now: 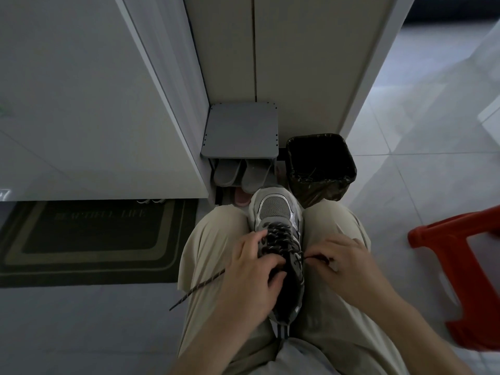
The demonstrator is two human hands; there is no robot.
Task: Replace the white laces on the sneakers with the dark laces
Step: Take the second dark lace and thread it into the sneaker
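The sneaker (274, 209) sits wedged between the person's knees (216, 228), the dark lace (281, 234) crossed through its front eyelets. The left hand (251, 269) has its fingers (273, 262) curled over the sneaker's left side and tongue. Just right of the sneaker, the right hand (341, 259) pinches a taut lace end in its fingers (320, 246).

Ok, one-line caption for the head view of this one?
Seated person clamps a grey sneaker between the knees; left hand grips it, right hand pinches the dark lace.
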